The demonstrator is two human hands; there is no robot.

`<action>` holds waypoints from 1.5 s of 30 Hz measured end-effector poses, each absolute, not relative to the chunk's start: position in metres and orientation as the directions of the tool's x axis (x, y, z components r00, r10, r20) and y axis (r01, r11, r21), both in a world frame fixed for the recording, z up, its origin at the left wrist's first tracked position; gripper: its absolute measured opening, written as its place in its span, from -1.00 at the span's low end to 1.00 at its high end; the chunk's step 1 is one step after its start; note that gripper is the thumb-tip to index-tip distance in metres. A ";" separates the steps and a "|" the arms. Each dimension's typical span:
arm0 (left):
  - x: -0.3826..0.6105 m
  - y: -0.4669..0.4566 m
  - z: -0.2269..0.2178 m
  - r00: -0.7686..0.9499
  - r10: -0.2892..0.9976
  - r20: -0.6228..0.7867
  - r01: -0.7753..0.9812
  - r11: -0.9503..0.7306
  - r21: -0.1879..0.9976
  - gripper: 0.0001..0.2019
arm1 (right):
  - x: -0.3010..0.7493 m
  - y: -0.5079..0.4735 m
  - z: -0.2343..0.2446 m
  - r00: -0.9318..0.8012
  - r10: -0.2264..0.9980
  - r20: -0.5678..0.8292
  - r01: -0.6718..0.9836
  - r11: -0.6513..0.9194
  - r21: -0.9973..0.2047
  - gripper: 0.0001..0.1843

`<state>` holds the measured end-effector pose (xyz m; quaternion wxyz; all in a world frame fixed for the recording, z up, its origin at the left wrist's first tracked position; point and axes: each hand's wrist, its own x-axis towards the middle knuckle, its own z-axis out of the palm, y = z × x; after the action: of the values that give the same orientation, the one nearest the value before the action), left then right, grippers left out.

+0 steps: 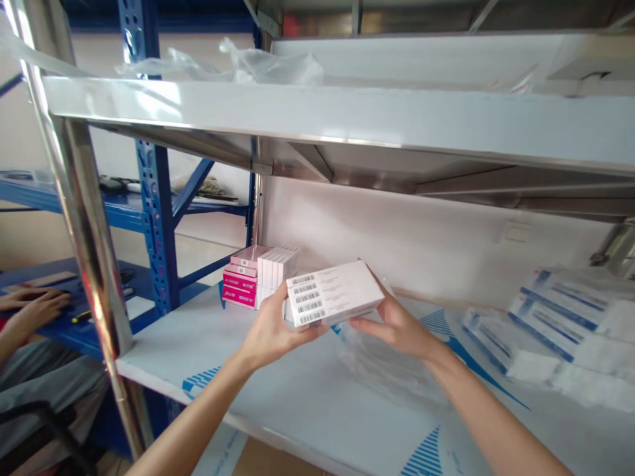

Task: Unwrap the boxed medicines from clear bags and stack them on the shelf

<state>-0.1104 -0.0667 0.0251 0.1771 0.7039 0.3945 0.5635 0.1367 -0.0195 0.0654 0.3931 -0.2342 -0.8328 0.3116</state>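
Observation:
Between my two hands, above the metal shelf (317,390), is a bundle of several white boxes (335,291) with barcodes along one end. My left hand (275,327) grips its barcode end, thumb underneath near the lower corner. The opposite end is held by my right hand (394,320), whose fingers partly hide behind the bundle. Past my left hand stands a stack of pink and magenta boxes (239,285), with white boxes (278,264) upright beside it. Below my right hand lies crumpled clear plastic (387,370).
Blue-and-white packs (555,311) lie at the right of the shelf. An upper shelf (337,112) crosses overhead, a steel post (82,218) rises at the left. Another person's hands (37,307) rest at a blue desk on the far left.

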 end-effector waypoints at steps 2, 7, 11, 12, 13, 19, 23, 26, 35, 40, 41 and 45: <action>-0.123 -0.062 0.037 0.184 0.743 0.643 0.407 -0.653 0.638 -0.32 | 0.144 -0.017 0.069 -0.581 0.664 0.470 0.173 0.665 -0.727 0.01; -0.145 -0.030 0.059 0.196 0.591 0.783 0.585 -0.711 0.390 -0.37 | 0.144 -0.007 0.079 -0.499 0.770 0.398 0.235 0.562 -0.793 -0.19; -0.155 0.001 0.043 -0.023 0.386 0.922 0.832 -0.504 0.232 -0.68 | 0.114 0.015 0.077 -0.151 0.928 0.342 0.359 0.374 -0.855 -0.25; -0.158 0.006 0.036 -0.037 0.383 0.923 0.871 -0.440 0.217 -0.66 | 0.105 0.023 0.076 -0.059 0.942 0.331 0.408 0.326 -0.853 -0.26; -0.159 0.010 0.028 -0.035 0.397 0.917 0.900 -0.385 0.201 -0.65 | 0.097 0.031 0.076 0.018 0.945 0.327 0.463 0.282 -0.840 -0.26; -0.166 0.019 0.000 0.064 0.503 0.862 0.918 -0.368 0.146 -0.56 | 0.044 0.059 0.077 0.171 0.907 0.385 0.773 0.119 -0.623 -0.19; -0.168 0.019 0.000 0.090 0.489 0.868 0.899 -0.416 0.141 -0.56 | 0.013 0.047 0.060 -0.037 0.880 0.473 0.849 0.278 -0.450 -0.36; -0.169 0.017 0.001 0.103 0.503 0.858 0.889 -0.433 0.147 -0.56 | -0.001 0.039 0.048 -0.174 0.844 0.507 0.842 0.395 -0.368 -0.47; -0.171 0.017 0.000 0.111 0.532 0.840 0.890 -0.428 0.154 -0.49 | -0.002 0.037 0.051 -0.302 0.805 0.511 0.743 0.534 -0.403 -0.55; -0.173 0.018 -0.002 0.113 0.536 0.837 0.891 -0.427 0.152 -0.44 | 0.001 0.033 0.047 -0.330 0.779 0.533 0.719 0.573 -0.394 -0.53; -0.173 0.018 -0.003 0.117 0.536 0.836 0.891 -0.429 0.150 -0.44 | 0.002 0.034 0.047 -0.331 0.775 0.538 0.712 0.579 -0.397 -0.52; -0.170 0.015 -0.001 0.119 0.526 0.842 0.905 -0.407 0.127 -0.44 | 0.020 0.036 0.053 -0.409 0.753 0.516 0.617 0.645 -0.452 -0.40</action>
<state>-0.1703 0.0148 -0.0007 -0.2166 0.7158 0.4996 0.4371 0.0200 0.0359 0.0529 0.3561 -0.4105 -0.8340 0.0954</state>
